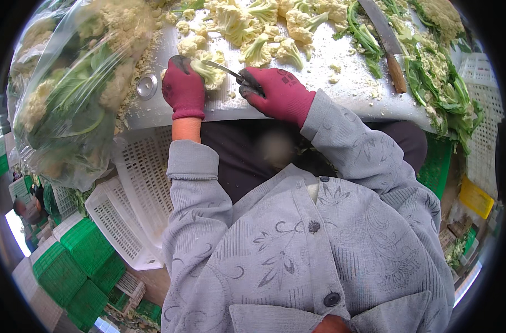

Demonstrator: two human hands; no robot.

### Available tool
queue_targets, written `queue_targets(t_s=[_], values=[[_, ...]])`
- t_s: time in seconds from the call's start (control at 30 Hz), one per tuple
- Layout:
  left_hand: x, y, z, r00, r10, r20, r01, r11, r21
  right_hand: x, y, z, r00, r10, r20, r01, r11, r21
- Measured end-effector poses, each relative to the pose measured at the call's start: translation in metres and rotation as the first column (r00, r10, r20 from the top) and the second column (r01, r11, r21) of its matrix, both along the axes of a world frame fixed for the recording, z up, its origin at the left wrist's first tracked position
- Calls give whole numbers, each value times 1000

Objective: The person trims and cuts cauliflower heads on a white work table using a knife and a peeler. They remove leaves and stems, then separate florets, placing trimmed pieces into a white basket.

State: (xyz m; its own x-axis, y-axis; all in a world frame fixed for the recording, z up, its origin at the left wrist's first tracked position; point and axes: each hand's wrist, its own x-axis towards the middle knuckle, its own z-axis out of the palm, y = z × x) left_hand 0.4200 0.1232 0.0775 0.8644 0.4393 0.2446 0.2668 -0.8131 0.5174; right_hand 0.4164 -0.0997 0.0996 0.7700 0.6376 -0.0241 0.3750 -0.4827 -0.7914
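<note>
My left hand point(184, 89), in a dark red glove with black fingertips, holds a cauliflower piece point(211, 75) just above the near part of the metal work surface point(253, 109). In my right hand point(274, 91), gloved alike, is a small knife point(219, 66). Its thin, curved blade reaches left against the stem side of the piece. Many cut cauliflower florets point(255, 52) lie in a heap beyond both hands. The fingers of my left hand are partly hidden behind the glove's back.
A clear plastic bag point(78, 91) of cauliflower heads and leaves bulges on the left, near a round metal lid point(147, 86). A wooden-handled cleaver point(386, 37) lies at right beside leaf trimmings point(436, 79). White crates point(124, 220) and green crates point(69, 258) stand at lower left.
</note>
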Motion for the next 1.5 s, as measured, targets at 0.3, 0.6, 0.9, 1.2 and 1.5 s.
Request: queue_targets(t_s=[0.3,0.6,0.9,1.2,1.5], values=[[-22,4,-7,940,-96,328,105,994,-9,-1,14,-8,1000,15,-2,-15,986,-167],[-35,-3,-1,969,-203,141,195,978,68,13,26,10,988,-76,-134,45,975,-220],[-13,-42,31,846,-387,366,278,907,315,17,-62,24,929,-361,-86,371,897,242],[23,-136,25,718,-696,5,596,618,513,41,-123,-10,795,-606,-26,606,795,11],[28,-14,35,855,-513,79,347,677,649,35,-44,15,936,-340,-93,334,940,-75]])
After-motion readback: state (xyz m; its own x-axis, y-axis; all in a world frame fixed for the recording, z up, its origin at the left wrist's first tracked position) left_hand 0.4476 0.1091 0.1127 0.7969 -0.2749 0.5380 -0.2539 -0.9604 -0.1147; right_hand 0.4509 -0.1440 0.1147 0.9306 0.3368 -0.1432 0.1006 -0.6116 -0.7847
